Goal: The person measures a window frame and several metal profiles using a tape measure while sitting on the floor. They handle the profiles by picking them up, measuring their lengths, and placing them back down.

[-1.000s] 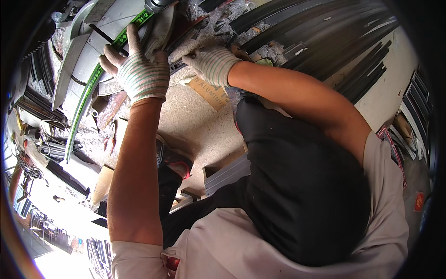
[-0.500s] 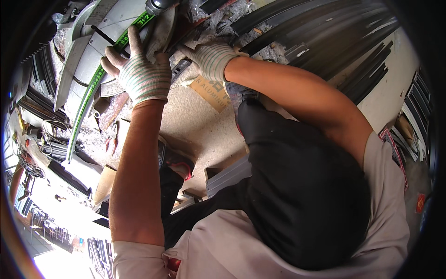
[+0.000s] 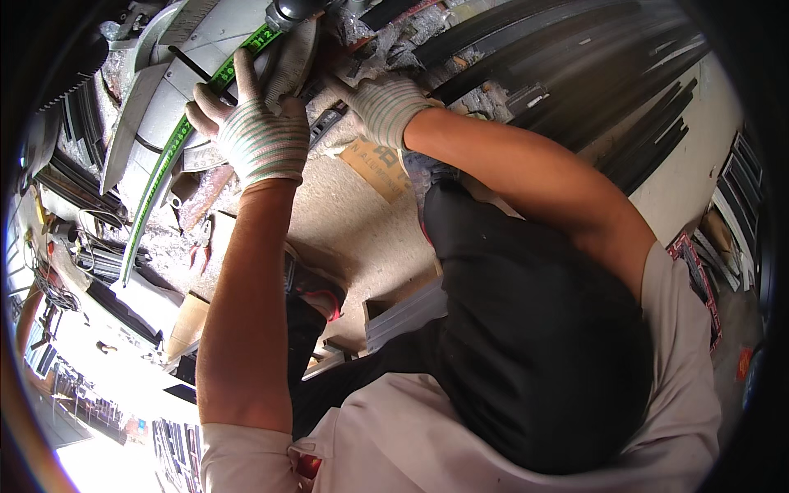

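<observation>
My left hand (image 3: pixel 261 135), in a striped knit glove, has its fingers spread over the bright green blade of a tape measure (image 3: pixel 170 148). The blade curves down to the left, its upper end meeting a dark rounded body (image 3: pixel 289 10). Under it lies the grey metal table (image 3: pixel 185 86) of what looks like a mitre saw, with a thin black bar (image 3: pixel 191 64) across it. My right hand (image 3: pixel 386 107), gloved alike, reaches leftward beside a slotted dark metal part (image 3: pixel 326 122). One finger is stretched out; the others are partly lost in shadow, with no held thing visible.
Long dark profiles (image 3: pixel 559 57) lie at the upper right. Red-handled pliers (image 3: pixel 200 246) lie left of my forearm. A printed cardboard piece (image 3: pixel 374 168) is on the floor below my right hand. Grey profiles (image 3: pixel 403 316) sit near my legs, and cables (image 3: pixel 53 287) tangle at far left.
The saw table, tape and both hands appear slightly farther right and lower in the picture. My left fingers stay on the tape blade.
</observation>
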Demonstrator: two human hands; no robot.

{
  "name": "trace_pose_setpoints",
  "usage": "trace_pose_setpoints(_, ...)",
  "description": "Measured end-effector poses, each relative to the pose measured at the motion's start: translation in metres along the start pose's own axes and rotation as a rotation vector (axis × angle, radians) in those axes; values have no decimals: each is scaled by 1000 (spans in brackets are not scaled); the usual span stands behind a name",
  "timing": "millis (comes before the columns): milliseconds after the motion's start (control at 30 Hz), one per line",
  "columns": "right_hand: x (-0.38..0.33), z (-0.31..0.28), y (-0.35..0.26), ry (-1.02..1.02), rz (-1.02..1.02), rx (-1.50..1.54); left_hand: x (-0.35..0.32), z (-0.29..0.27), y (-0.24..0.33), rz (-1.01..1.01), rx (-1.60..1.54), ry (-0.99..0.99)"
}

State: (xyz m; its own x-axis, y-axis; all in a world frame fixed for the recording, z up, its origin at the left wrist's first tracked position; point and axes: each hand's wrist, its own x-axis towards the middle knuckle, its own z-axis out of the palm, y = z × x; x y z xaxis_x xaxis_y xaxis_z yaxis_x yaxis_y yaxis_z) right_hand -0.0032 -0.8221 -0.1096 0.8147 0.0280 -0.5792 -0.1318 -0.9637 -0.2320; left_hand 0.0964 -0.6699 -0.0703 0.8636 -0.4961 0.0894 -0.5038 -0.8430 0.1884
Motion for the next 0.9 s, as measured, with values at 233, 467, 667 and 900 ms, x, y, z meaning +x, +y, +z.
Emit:
trace_pose_setpoints(233,-7,31,4,56,-171,-107,-1,-5,-4,-26,-51,-10)
trace_pose_setpoints(467,-8,14,-29,200,-520,-61,1,-23,1,-213,-229,-108)
trace_pose_setpoints(667,4,47,-59,226,-628,-58,1,-26,-3,-250,-228,-105)
trace_pose_setpoints(900,42,69,-93,313,-630,-31,3,-24,-2,-250,-173,-145)
